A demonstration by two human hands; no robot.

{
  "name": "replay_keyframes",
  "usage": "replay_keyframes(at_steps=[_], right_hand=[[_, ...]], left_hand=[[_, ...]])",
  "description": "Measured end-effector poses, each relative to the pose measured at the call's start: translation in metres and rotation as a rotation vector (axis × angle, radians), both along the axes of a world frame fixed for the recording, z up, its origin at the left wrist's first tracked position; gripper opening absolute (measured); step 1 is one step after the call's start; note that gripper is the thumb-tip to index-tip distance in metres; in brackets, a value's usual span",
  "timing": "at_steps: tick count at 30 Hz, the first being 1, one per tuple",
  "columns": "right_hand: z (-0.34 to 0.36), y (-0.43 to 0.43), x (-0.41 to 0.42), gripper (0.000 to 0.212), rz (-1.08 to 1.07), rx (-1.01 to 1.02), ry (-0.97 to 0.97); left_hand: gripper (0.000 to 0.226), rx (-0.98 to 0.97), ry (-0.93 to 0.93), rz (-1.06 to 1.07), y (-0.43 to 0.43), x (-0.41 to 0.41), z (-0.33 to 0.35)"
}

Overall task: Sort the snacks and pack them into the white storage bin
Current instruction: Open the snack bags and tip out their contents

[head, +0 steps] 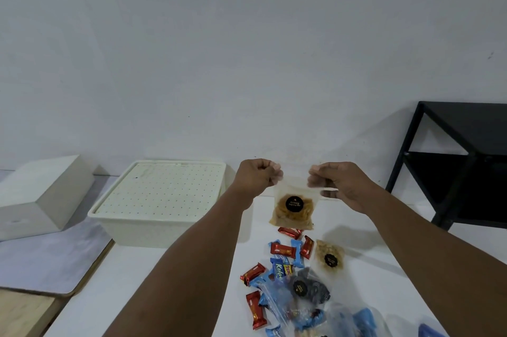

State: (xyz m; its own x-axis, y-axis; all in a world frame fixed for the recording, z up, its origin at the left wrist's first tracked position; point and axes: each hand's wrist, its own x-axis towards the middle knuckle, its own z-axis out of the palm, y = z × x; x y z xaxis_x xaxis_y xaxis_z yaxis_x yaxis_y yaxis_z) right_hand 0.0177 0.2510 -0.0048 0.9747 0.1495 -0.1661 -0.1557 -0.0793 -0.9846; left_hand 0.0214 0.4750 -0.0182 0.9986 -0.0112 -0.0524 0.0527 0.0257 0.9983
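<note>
Both of my hands hold up a clear pouch of yellow chips [294, 206] with a round black label, above the white table. My left hand [256, 176] pinches its top left corner. At the top right corner my right hand [333, 181] pinches it too. The white storage bin [164, 223] stands to the left with its perforated lid [160, 190] on. Below the pouch lies a pile of snacks: red wrapped bars [282, 250], blue wrapped bars [278, 269], a pouch of pale nuts [329, 255] and a pouch of dark snacks [308, 287].
A white box [41, 194] sits at the far left on a grey board [52, 260]. A black metal shelf [463, 164] stands at the right against the wall. Crumpled clear plastic bags [345, 317] lie at the bottom among the snacks.
</note>
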Motion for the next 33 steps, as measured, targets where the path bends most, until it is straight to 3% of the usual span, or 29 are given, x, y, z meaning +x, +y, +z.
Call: replay_keyframes(at_steps=[4, 9, 16, 24, 33], right_hand=[[-0.002, -0.003, 0.002, 0.029, -0.034, -0.103, -0.069], [-0.004, -0.004, 0.002, 0.027, -0.008, -0.182, -0.090], [-0.006, -0.001, -0.001, 0.030, -0.020, -0.007, -0.044], [-0.001, -0.003, -0.001, 0.018, 0.011, -0.104, -0.063], [-0.008, 0.003, 0.000, 0.021, -0.056, -0.188, -0.085]], left_hand=[[0.011, -0.005, 0.054, -0.035, 0.001, -0.002, 0.002], [0.035, 0.163, 0.109, -0.183, 0.002, -0.004, 0.004], [0.016, 0.232, -0.007, -0.116, -0.002, -0.005, 0.005], [0.024, 0.213, 0.118, -0.217, -0.004, -0.007, 0.006], [0.015, 0.365, 0.041, -0.252, -0.012, -0.007, 0.006]])
